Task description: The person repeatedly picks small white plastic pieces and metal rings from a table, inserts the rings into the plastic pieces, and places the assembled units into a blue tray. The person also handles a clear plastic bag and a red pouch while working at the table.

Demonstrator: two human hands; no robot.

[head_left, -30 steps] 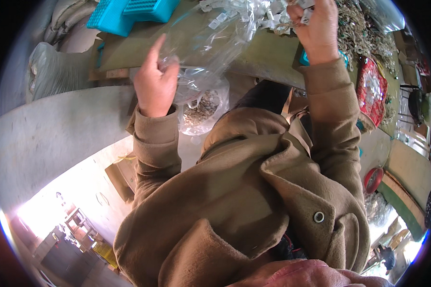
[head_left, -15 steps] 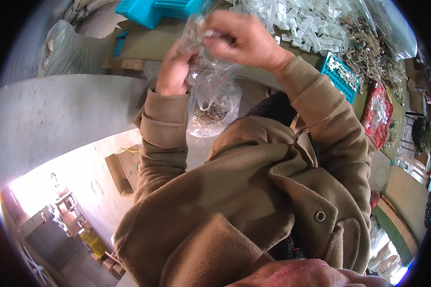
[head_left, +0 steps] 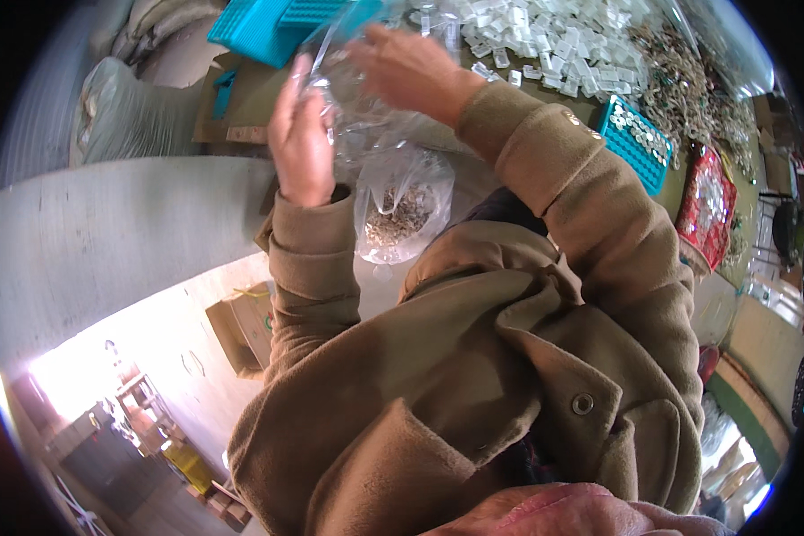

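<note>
Head view: left hand (head_left: 302,147) and right hand (head_left: 408,71) both gripping clear bag (head_left: 400,201); turquoise tray (head_left: 272,27) and heap of clear pieces (head_left: 554,40) just behind; tan sleeve (head_left: 581,205) across table (head_left: 241,98).

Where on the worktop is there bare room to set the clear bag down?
Bare brown worktop shows between the teal basket and the left hand, left of the clear plastic bag that both hands hold. Right of the right hand it is crowded: a heap of small clear pieces, then a teal tray and a red tray.
</note>
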